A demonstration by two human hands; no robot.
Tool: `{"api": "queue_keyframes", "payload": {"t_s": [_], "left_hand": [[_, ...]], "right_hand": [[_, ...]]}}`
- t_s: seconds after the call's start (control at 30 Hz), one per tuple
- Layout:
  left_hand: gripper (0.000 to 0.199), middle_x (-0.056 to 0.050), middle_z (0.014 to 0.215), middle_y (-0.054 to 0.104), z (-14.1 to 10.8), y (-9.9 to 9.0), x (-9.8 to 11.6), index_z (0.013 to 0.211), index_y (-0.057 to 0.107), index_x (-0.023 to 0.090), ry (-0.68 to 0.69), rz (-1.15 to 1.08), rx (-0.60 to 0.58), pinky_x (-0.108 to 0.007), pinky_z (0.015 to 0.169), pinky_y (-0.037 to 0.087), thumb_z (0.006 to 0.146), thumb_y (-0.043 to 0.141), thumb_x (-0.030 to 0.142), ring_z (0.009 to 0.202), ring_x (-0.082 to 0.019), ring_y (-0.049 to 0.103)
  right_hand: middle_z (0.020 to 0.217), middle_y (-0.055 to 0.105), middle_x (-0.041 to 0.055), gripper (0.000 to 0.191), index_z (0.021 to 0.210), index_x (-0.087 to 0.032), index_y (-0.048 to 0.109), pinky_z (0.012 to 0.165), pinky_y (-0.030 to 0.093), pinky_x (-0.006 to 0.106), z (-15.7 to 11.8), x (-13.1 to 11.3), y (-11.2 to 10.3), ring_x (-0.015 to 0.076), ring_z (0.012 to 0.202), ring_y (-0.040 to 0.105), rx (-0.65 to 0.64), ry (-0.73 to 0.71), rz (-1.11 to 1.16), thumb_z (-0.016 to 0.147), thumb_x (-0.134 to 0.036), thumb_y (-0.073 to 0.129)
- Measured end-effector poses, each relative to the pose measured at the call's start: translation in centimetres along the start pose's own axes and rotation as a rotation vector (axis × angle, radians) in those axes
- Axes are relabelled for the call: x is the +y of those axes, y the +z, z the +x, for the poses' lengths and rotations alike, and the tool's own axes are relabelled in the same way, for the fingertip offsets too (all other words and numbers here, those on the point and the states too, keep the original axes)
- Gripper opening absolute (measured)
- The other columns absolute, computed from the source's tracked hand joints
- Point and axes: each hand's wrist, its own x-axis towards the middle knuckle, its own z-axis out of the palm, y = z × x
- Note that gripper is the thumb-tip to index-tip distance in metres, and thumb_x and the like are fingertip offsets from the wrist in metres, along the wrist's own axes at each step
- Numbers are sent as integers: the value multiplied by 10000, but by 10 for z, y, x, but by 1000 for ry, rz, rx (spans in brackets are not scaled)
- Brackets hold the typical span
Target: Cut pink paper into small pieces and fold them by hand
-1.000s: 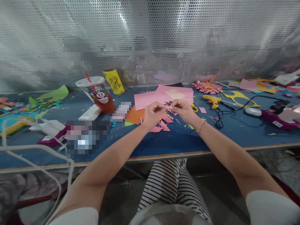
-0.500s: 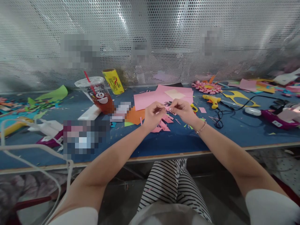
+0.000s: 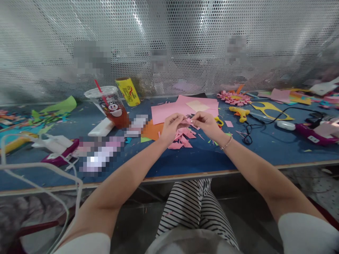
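Strip [image 3: 189, 121], pink paper, is located between the two hands, above the scraps [image 3: 182, 141] at the middle of the table [image 3: 201, 164]. Left hand [image 3: 172, 126]: thumb and fingers pinched at the strip's left end. Right hand [image 3: 206, 123]: thumb and index finger pinched at its right end; a bracelet [image 3: 227, 142] encircles the wrist. The exact grip of the remaining fingers cannot be determined.

Pink sheets [image 3: 165, 112] lie beyond the hands, with a cream sheet [image 3: 199, 106] on top. An orange sheet [image 3: 151, 129] lies left of the scraps. Yellow-handled scissors [image 3: 219, 122] are partly hidden behind the right hand. To the right: glue gun [image 3: 240, 113], a fringed pink flower [image 3: 234, 98] beyond it, and a yellow sheet [image 3: 270, 110] with cutouts. To the left: drink cup [image 3: 116, 110] with a red straw [image 3: 98, 85], and a yellow tube [image 3: 128, 93] just behind.
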Motion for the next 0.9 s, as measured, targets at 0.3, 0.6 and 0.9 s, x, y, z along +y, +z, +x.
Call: {"api": "queue_keyframes", "payload": {"t_s": [0.3,0.6,0.9], "left_hand": [[215,1,617,603,0,1,3,687,621,122,-30,195,12,-284,664,521,623,682,317,589,-93,577],[205,-9,648,613,3,-3,-6,702,602,121,-56,295,32,-300,687,522,663,636,319,622,-109,603],[277,-41,663,622,6,-11,-16,724,579,100,-107,322,-75,-288,646,508,636,667,347,611,-110,602]], "right_hand": [[609,499,-24,186,699,-157,560,525,366,230,2,8,0,76,552,438,-38,35,5,708,-330,627],[603,541,-13,165,683,-150,576,514,370,236,2,15,1,81,528,457,31,75,-97,688,-306,628],[556,561,4,241,651,-144,597,499,383,245,0,14,0,96,504,476,55,150,-182,658,-378,655]]}}
